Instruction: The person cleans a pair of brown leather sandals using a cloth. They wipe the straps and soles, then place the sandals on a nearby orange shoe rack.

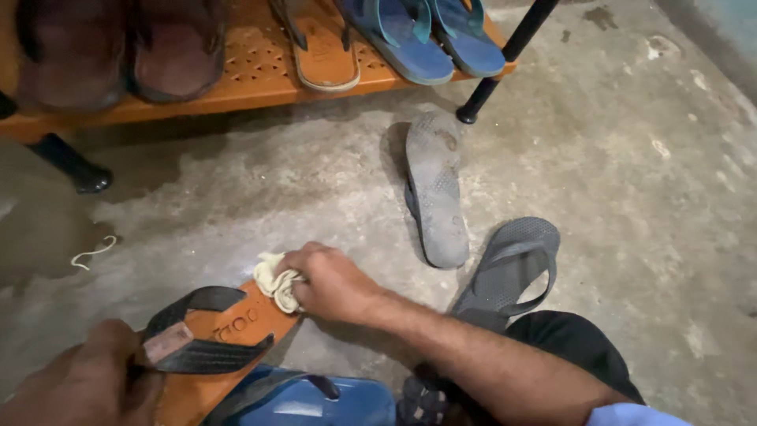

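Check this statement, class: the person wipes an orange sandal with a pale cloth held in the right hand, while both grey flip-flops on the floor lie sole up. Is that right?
Not quite. Only one grey flip-flop lies sole up; the other grey flip-flop lies strap side up, as the head view shows. The rest holds: the right hand presses a pale cloth on the orange sandal, and the left hand steadies it.

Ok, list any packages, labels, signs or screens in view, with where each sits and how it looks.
No packages, signs or screens.
Embossed mark: pressed into the orange sandal footbed near the straps, same orange colour, held by the left hand.
Similar embossed mark: on the tan sandal on the orange rack.
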